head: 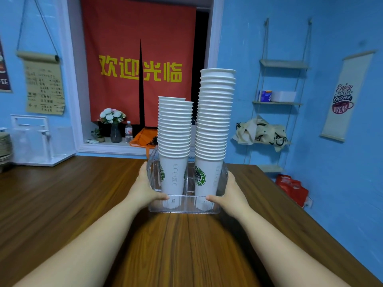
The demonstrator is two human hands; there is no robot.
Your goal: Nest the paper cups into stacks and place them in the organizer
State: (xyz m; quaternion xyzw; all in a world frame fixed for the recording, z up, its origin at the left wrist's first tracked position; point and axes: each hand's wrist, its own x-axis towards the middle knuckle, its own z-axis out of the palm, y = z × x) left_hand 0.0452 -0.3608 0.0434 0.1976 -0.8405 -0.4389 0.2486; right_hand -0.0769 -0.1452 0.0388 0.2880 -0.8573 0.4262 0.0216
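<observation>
Head-camera view looks down two bare forearms to a clear plastic organizer (184,205) sitting on a dark wood-grain table (62,204). Its walls are glossy and transparent, with fine vertical ribbing along the low front wall and taller curved sides. Inside stand two stacks of nested white paper cups. The left cup stack (175,129) is the shorter one; its rolled rims form tight, even rings, though the topmost cups sit slightly offset. The right cup stack (214,114) rises higher and leans a little to the right near its top. Each bottom cup is a smooth tapered cone of matte paper printed with a round green-and-white coffee logo, seen through the plastic. A clear divider separates the two stacks into their own compartments.

The left hand (145,189) clasps the organizer's left side, thumb pressed on the front wall and fingers wrapped behind. The right hand (230,193) clasps the right side the same way, thumb on the front corner.

Behind, a red fabric curtain (128,65) with yellow characters hangs in a doorway of the blue painted wall (342,27).
</observation>
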